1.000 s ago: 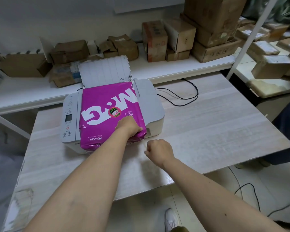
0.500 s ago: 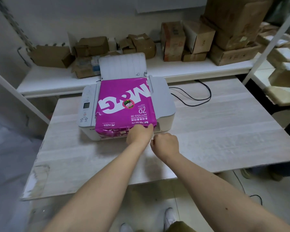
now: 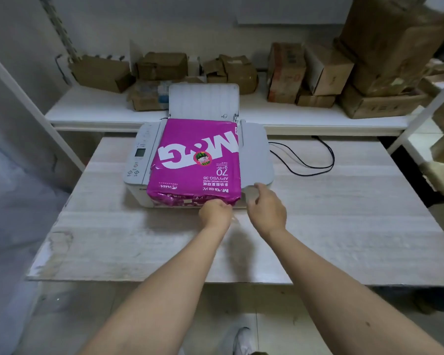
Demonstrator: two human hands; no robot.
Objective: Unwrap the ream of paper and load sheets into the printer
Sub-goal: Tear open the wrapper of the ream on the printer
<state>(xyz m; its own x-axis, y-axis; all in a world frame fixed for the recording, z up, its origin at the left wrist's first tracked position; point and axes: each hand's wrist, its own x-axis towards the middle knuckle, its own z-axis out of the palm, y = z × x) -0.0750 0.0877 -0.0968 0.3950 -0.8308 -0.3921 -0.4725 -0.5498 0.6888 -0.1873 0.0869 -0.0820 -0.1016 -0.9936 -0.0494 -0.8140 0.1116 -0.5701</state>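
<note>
While atop printer [image 3: 254, 155], wrapped ream [image 3: 195, 160].

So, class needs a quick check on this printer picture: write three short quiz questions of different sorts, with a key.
1. True or false: the magenta ream lies on top of the printer.
2. Which hand touches the ream's near end? A) left hand B) right hand
3. Fill in: the printer's rear paper tray stands ____.

Key: 1 true; 2 A; 3 open (raised), with no sheets in it.
</note>
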